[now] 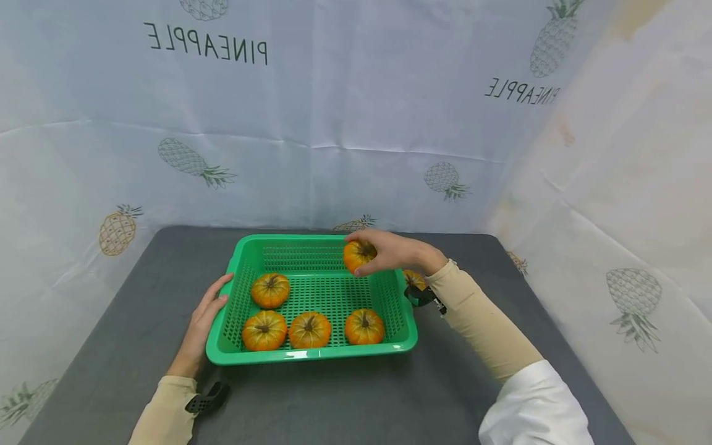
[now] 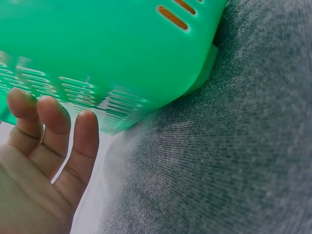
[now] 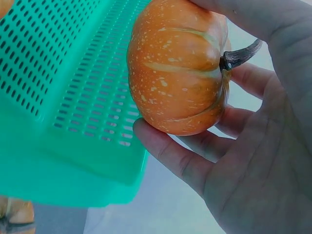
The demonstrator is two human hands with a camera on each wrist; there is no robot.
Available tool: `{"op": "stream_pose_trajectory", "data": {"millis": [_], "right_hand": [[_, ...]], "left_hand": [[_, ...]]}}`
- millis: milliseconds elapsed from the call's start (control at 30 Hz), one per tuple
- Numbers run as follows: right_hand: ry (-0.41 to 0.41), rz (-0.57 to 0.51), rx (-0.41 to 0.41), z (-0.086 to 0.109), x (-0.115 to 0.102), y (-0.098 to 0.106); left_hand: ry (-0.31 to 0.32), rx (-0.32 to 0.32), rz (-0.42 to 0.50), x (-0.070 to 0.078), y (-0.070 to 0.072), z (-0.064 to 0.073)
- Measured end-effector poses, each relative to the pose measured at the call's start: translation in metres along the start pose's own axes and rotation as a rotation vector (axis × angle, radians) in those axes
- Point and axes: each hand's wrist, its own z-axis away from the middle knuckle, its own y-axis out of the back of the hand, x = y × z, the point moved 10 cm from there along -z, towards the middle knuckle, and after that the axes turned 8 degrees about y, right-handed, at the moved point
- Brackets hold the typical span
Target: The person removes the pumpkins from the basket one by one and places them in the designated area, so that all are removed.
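In my right hand (image 1: 389, 250) I grip a small orange pumpkin (image 3: 178, 68) with a dark curved stem, thumb on one side and fingers on the other. It is held over the far right corner of a green plastic basket (image 1: 311, 354) with slotted walls. My left hand (image 1: 201, 321) rests against the basket's left side, its fingers fairly straight along the rim; in the left wrist view three fingertips (image 2: 87, 122) stand by the slotted wall. Inside the basket, one pumpkin (image 1: 270, 290) sits at the left and three more line the near side, among them the right one (image 1: 364, 326).
Another pumpkin (image 1: 414, 280) lies on the dark grey table (image 1: 356, 402) just outside the basket's right wall, partly hidden by my right wrist. A white cloth (image 1: 334, 93) printed with pineapples hangs behind the table and along its sides.
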Motion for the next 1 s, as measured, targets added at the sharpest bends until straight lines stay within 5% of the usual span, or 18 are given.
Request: {"op": "stream_pose_trajectory", "data": {"millis": [1000], "right_hand": [[-0.041, 0.072, 0.062, 0.038, 0.024, 0.026]], "left_hand": [[-0.007, 0.019, -0.050, -0.001, 0.000, -0.001]]}}
